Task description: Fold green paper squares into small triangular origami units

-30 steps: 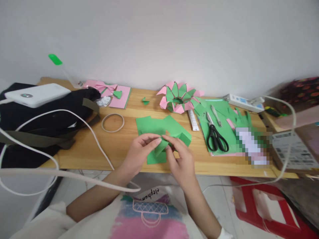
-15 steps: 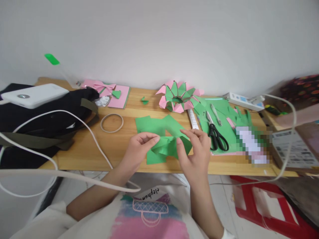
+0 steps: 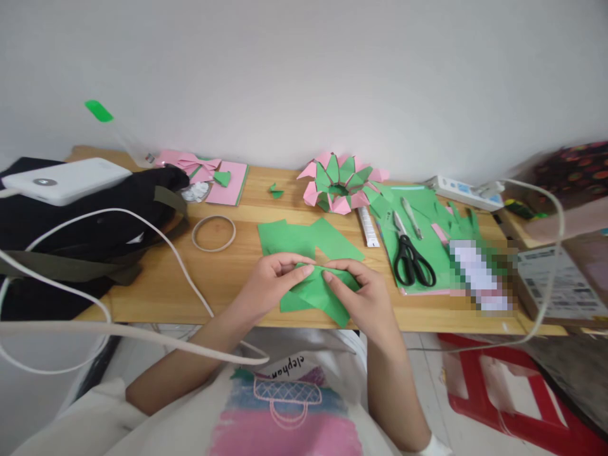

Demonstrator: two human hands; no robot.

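Between my hands is a creased piece of green paper [image 3: 325, 292], held above the front part of the table. My left hand [image 3: 278, 278] pinches its upper edge with thumb and fingers. Close beside it, my right hand [image 3: 363, 294] pinches the same edge, the fingertips of both hands almost meeting. Flat green sheets [image 3: 289, 239] lie on the table beneath and behind the paper. Further back stands a ring-shaped pink and green folded-paper flower [image 3: 339, 183].
Black-handled scissors [image 3: 413, 261], a utility knife [image 3: 412, 218] and a white tube [image 3: 368, 228] lie to the right. A tape roll [image 3: 213, 234] is on the left, near a black bag [image 3: 95, 240] bearing a white power bank [image 3: 66, 180]. A white cable [image 3: 180, 345] crosses over my left forearm.
My right hand has moved left and closed its fingers on the paper near my left hand. The paper has turned from bunched folds to a flatter piece, one corner pointing toward me.
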